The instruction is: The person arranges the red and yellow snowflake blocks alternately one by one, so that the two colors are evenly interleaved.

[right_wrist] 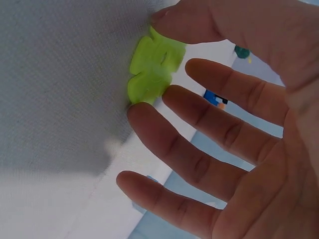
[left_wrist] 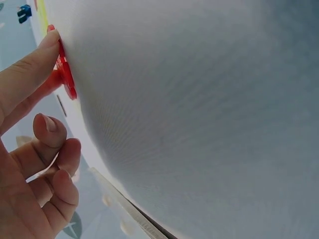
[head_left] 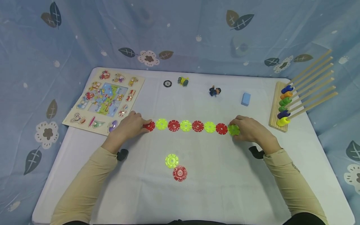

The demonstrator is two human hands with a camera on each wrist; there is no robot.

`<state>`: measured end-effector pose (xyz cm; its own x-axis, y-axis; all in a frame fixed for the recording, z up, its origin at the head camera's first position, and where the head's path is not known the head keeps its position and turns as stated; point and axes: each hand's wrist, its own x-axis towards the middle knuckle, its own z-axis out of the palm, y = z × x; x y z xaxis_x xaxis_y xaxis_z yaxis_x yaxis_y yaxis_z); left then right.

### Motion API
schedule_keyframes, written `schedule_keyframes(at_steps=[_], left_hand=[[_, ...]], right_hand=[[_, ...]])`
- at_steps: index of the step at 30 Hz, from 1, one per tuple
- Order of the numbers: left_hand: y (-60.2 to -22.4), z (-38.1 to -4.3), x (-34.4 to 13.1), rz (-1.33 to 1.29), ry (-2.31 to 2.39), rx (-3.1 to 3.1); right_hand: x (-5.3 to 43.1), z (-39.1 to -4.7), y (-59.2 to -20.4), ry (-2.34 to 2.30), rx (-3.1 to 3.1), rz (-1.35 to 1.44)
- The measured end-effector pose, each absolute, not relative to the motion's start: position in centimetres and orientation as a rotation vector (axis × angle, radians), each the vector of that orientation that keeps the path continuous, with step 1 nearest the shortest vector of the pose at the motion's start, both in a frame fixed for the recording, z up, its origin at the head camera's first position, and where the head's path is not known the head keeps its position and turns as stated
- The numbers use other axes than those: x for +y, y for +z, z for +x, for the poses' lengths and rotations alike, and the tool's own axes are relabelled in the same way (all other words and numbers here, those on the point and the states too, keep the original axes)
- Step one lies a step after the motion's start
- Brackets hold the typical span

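A straight row of notched plastic discs [head_left: 197, 126], red and yellow-green by turns, runs edge to edge across the middle of the white table. At its left end my left hand [head_left: 130, 125] pinches a red disc [left_wrist: 65, 74] between thumb and finger, the other fingers loosely curled. My right hand [head_left: 249, 130] holds the yellow-green disc [right_wrist: 154, 64] at the right end, thumb on one edge and fingertips at the other. Closer to me lie a yellow-green disc [head_left: 172, 161] and a red disc [head_left: 180, 173], their rims meeting or overlapping.
A wooden picture puzzle board [head_left: 81, 111] lies at the back left, close by my left hand. On the right stands a bead rack [head_left: 273, 107] with tall slanting pegs. Along the back are a black ring [head_left: 167, 83], small toy figures [head_left: 215, 91] and a blue block [head_left: 246, 99].
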<state>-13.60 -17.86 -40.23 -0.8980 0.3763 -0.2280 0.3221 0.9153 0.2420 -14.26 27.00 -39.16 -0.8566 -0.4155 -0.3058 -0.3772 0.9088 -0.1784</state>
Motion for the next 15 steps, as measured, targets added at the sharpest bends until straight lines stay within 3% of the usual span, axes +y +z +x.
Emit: schedule_keyframes(at_steps=[8, 15], left_hand=[[-40.3, -13.5, -17.8, 0.530, 0.281, 2.802], [-40.2, -13.5, -17.8, 0.510, 0.296, 2.804]], right_hand=[[25.9, -13.2, -38.0, -0.164, 2.736, -0.579], [22.7, -11.6, -38.3, -0.040, 2.813, -1.029]])
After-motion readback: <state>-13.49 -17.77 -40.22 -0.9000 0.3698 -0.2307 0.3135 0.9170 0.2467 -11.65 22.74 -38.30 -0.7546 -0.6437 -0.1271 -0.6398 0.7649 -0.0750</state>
